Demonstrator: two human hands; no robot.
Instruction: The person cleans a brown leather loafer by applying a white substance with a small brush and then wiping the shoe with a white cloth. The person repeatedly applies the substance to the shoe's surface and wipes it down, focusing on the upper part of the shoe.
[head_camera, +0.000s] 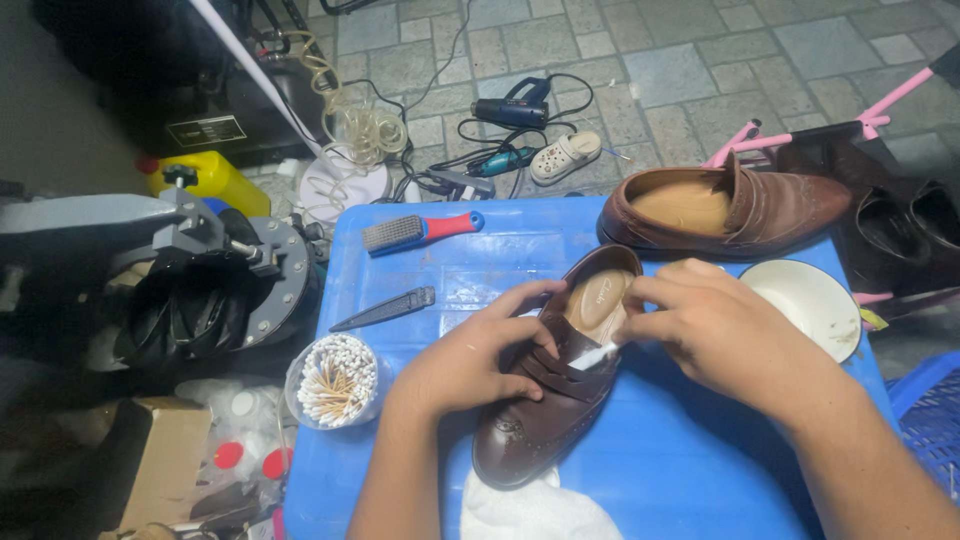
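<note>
Stone-tiled floor (700, 70); blue table (680, 460) | brown shoe (555, 400) under both hands

Two bare forearms enter from the bottom edge. Left hand (470, 360) and right hand (720, 335) both bare: no gloves, no sleeves in view, no rings, watch or bands. Fingers (530, 295) uncovered, nails short.
</note>
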